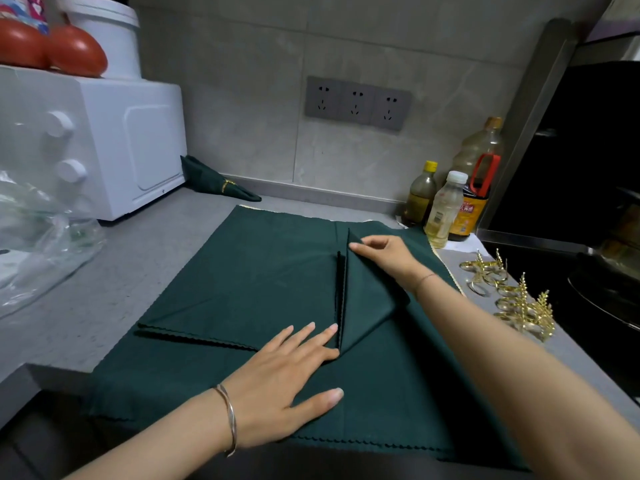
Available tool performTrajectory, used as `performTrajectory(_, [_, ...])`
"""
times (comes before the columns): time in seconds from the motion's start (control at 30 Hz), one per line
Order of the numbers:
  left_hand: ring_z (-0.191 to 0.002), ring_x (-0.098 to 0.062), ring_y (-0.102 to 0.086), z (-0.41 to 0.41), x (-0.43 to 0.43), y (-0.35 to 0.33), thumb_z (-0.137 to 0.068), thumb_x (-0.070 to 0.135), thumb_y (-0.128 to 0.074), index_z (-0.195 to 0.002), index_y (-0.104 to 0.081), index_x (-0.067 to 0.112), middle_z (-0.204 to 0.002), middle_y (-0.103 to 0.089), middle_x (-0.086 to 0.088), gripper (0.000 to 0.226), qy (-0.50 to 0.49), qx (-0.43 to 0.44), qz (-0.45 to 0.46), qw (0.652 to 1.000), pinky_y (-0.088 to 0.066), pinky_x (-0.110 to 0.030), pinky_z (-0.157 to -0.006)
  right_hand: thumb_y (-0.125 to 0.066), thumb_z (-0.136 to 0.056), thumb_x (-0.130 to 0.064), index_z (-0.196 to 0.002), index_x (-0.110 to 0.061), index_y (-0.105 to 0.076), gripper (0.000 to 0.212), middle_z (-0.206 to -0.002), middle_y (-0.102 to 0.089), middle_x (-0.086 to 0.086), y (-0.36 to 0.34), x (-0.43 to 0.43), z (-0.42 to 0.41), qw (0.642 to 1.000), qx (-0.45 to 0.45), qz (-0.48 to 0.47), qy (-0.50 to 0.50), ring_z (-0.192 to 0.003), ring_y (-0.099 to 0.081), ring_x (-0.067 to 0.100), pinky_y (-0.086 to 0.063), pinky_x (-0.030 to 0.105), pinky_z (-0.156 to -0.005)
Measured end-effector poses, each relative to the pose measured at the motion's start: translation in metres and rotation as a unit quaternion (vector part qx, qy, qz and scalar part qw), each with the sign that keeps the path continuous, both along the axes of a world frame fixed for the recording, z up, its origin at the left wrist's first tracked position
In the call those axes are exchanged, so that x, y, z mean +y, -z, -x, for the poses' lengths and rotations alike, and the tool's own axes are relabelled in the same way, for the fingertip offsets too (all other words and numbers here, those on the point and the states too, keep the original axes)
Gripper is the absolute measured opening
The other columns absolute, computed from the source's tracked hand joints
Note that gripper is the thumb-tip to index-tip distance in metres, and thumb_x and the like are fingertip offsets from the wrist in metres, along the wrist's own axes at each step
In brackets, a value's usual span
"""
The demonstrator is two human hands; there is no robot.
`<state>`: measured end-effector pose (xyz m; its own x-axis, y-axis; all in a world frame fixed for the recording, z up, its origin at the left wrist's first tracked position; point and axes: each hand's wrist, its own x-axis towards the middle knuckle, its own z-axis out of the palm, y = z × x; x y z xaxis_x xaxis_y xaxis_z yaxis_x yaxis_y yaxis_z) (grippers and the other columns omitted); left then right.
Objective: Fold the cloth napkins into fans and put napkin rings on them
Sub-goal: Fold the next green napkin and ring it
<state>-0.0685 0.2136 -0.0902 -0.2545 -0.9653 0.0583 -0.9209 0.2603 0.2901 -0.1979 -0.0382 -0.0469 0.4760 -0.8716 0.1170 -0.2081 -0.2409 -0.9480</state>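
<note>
Green napkin [259, 278] lies flat on the grey counter [114, 271], on top of more green cloth [398, 403]; can't tell if that under-layer is one sheet or a stack, the edges blur together. One raised pleat [340, 299] runs near-to-far through the napkin's right part. Left hand [294, 368] lies palm down on the napkin at the pleat's near end, fingers straight and slightly spread, fingertips touching the fold; bracelet [229, 420] on that wrist. Right hand [384, 254] is at the far end, thumb and forefinger closed on the folded flap's upper corner, other fingers loosely curled. Gold napkin rings [512, 296] sit in a loose heap on the counter just right of the cloth, touching each other. One finished napkin fan [214, 181] with a gold ring on it lies at the back wall beside the white oven [104, 140]. Bottles [446, 209] stand at the back right corner, wall sockets [356, 102] above. Clear plastic bag [34, 244] at left.
</note>
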Motion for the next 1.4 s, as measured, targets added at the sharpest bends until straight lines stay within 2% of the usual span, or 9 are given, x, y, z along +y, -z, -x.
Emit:
performTrajectory(0.2, [-0.137,0.009,0.025,0.004,0.001,-0.005,-0.087,0.069,-0.014,-0.147,-0.019,0.036,-0.151,0.019,0.030,0.069,-0.006,0.011,-0.016,1.000,0.014,-0.023,-0.116,-0.075,-0.080,-0.017,-0.073,-0.013,-0.068,0.011,-0.072,-0.067,0.002,0.034,-0.014,-0.015,0.998,0.038,0.040,0.036,-0.062,-0.057,0.007,-0.050,0.022,-0.065])
performTrajectory(0.3, [-0.138,0.009,0.022,0.005,-0.001,-0.006,-0.084,0.071,-0.011,-0.145,-0.024,0.034,-0.152,0.017,0.031,0.073,-0.009,0.020,-0.021,1.000,0.011,-0.024,-0.117,-0.074,-0.081,-0.014,-0.068,-0.019,-0.063,0.018,-0.066,-0.062,-0.003,0.039,-0.019,-0.017,0.994,0.064,0.079,0.038,-0.054,-0.051,-0.001,-0.045,0.014,-0.059])
performTrajectory(0.57, [-0.138,0.012,0.017,0.008,-0.003,-0.004,-0.083,0.071,-0.009,-0.143,-0.025,0.030,-0.153,-0.001,0.031,0.074,-0.008,0.005,-0.016,1.000,0.012,-0.026,-0.117,-0.077,-0.078,-0.017,-0.070,-0.019,-0.054,0.025,-0.058,-0.051,-0.008,0.044,-0.028,-0.022,0.984,0.121,0.117,0.063,-0.053,-0.044,0.006,-0.039,0.019,-0.059])
performTrajectory(0.8, [-0.138,0.011,0.018,0.011,-0.002,-0.003,-0.081,0.074,-0.006,-0.149,0.002,0.036,-0.154,-0.004,0.027,0.078,-0.016,-0.008,-0.017,1.000,0.010,-0.028,-0.118,-0.079,-0.076,-0.020,-0.067,-0.020,-0.053,0.028,-0.058,-0.052,-0.007,0.039,-0.028,-0.026,0.981,0.140,0.107,0.081,-0.054,-0.047,0.006,-0.039,0.018,-0.058])
performTrajectory(0.93, [-0.138,0.009,0.022,0.011,-0.002,-0.001,-0.080,0.075,-0.003,-0.150,0.005,0.041,-0.154,0.006,0.030,0.078,-0.011,-0.017,-0.014,1.000,0.012,-0.029,-0.118,-0.066,-0.088,-0.026,-0.091,-0.017,-0.063,0.010,-0.089,-0.063,-0.007,0.020,-0.007,-0.017,0.971,0.132,0.182,0.077,-0.080,-0.056,0.010,-0.044,0.023,-0.079])
performTrajectory(1.1, [-0.140,0.005,0.020,0.014,-0.002,-0.003,-0.079,0.074,-0.003,-0.151,0.001,0.037,-0.155,0.009,0.027,0.081,-0.017,-0.035,-0.017,0.999,0.014,-0.030,-0.117,-0.045,-0.099,-0.031,-0.118,-0.021,-0.065,0.029,-0.119,-0.062,-0.016,0.012,0.065,0.041,0.961,0.133,0.243,0.006,-0.116,-0.053,-0.003,-0.035,0.012,-0.100])
performTrajectory(1.23, [-0.141,0.003,0.019,0.017,-0.001,-0.005,-0.075,0.076,-0.001,-0.152,0.001,0.036,-0.155,0.008,0.026,0.086,-0.027,-0.041,-0.020,0.999,0.013,-0.031,-0.118,-0.032,-0.096,-0.042,-0.138,-0.028,-0.045,0.046,-0.144,-0.036,-0.022,0.028,0.116,0.082,0.936,0.224,0.249,-0.110,-0.135,-0.025,-0.011,-0.014,0.011,-0.112])
performTrajectory(1.33, [-0.142,0.001,0.016,0.020,-0.001,-0.006,-0.072,0.077,0.002,-0.152,0.000,0.034,-0.156,0.007,0.023,0.091,-0.031,-0.050,-0.013,0.998,0.013,-0.030,-0.118,-0.017,-0.097,-0.053,-0.147,-0.034,-0.026,0.054,-0.151,-0.013,-0.028,0.035,0.136,0.091,0.902,0.295,0.258,-0.182,-0.139,-0.001,-0.014,0.005,0.014,-0.114])
performTrajectory(1.4, [-0.142,0.002,0.016,0.021,0.000,-0.006,-0.071,0.077,0.002,-0.152,0.001,0.033,-0.156,0.007,0.023,0.092,-0.034,-0.051,-0.013,0.998,0.012,-0.030,-0.118,-0.013,-0.093,-0.057,-0.148,-0.036,-0.018,0.060,-0.153,-0.006,-0.030,0.037,0.140,0.092,0.881,0.334,0.261,-0.209,-0.138,0.007,-0.014,0.009,0.019,-0.115])
